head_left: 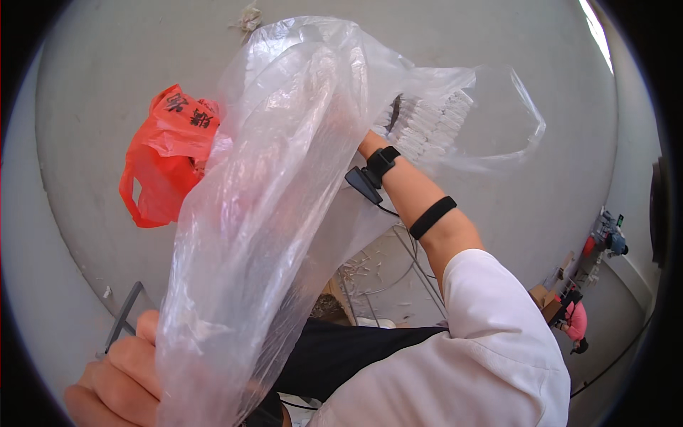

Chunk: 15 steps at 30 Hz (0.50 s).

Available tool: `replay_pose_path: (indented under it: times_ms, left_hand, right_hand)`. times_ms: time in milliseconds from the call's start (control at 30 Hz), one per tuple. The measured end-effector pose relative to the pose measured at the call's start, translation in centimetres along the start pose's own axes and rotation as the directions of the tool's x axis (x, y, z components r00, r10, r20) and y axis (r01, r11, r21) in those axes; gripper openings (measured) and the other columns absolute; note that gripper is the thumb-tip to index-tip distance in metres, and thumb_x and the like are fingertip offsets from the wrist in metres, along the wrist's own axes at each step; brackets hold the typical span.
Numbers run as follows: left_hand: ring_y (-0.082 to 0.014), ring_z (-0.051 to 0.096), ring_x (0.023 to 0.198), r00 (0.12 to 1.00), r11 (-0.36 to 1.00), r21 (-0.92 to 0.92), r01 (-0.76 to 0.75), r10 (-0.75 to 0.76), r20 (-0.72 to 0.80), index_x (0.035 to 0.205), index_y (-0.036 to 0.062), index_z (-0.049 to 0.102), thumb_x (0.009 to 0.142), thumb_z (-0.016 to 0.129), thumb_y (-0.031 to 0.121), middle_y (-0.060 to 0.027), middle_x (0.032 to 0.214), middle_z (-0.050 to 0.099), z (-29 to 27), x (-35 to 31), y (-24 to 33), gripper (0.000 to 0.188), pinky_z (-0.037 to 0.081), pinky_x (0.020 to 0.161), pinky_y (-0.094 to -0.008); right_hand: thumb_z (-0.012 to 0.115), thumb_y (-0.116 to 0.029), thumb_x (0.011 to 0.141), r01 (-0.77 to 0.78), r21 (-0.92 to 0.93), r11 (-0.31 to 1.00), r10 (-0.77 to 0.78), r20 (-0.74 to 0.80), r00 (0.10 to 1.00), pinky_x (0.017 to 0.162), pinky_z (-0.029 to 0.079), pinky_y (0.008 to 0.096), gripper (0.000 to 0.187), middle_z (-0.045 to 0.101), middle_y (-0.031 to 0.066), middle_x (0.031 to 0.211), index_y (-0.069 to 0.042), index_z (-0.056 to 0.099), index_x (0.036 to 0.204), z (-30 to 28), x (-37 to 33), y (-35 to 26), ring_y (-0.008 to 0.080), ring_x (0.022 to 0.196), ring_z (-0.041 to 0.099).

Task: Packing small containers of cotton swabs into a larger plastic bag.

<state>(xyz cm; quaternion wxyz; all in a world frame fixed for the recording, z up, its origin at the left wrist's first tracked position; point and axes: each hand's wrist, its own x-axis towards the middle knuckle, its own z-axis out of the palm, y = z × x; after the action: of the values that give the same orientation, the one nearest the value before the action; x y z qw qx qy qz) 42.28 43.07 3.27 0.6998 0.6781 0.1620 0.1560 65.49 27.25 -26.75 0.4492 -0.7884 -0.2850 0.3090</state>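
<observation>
A long clear plastic bag stretches up the middle of the view, its film creased and shiny. At the lower left, my left hand is closed with its fingers curled on the bag's near end. My right hand reaches to the bag's far part and shows only dimly through the film, so its fingers cannot be made out. Black straps and a small black device sit on my right forearm. Just right of that hand, another clear bag lies around stacked white bundles.
A red plastic carrier bag lies left of the clear bag. A crumpled scrap is at the far edge. Below my right arm are thin metal bars and scattered pale bits. People and a cardboard box appear far right.
</observation>
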Motion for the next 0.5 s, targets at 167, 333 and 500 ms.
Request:
replay_pose_path:
  times_ms: [167,333,500]
  left_hand:
    - [-0.0208,0.058,0.080,0.972,0.955,-0.256,-0.152,0.191,0.133,0.103,0.0073,0.045,0.094,0.063,0.029,-0.0073,0.085,0.053,1.2,2.2,-2.6,0.029,0.050,0.078,-0.0412]
    - [-0.0241,0.055,0.073,0.906,0.890,-0.456,-0.007,0.198,0.373,0.090,0.0076,0.047,0.090,0.070,0.030,-0.0106,0.083,0.056,0.1,3.2,-2.3,0.032,0.045,0.071,-0.0435]
    - [-0.0220,0.056,0.069,0.923,0.862,-0.506,0.019,0.180,0.341,0.084,0.0064,0.050,0.089,0.071,0.027,-0.0071,0.075,0.059,-0.2,4.0,-2.9,0.030,0.047,0.067,-0.0408]
  right_hand:
    - [0.061,-0.012,0.084,0.066,-0.019,0.998,-0.065,0.036,0.997,0.093,0.046,0.0424,0.033,0.061,0.0216,0.114,-0.003,0.060,0.117,3.4,3.4,0.6,0.0372,0.109,0.057]
    - [0.061,-0.012,0.084,0.159,-0.018,0.987,-0.157,0.100,0.983,0.092,0.046,0.0429,0.031,0.062,0.0215,0.112,-0.003,0.060,0.114,2.1,2.3,1.9,0.0374,0.106,0.058]
    - [0.060,-0.013,0.084,0.264,-0.017,0.964,-0.258,0.157,0.953,0.090,0.047,0.0434,0.030,0.062,0.0214,0.109,-0.003,0.061,0.112,3.4,3.4,2.3,0.0377,0.103,0.059]
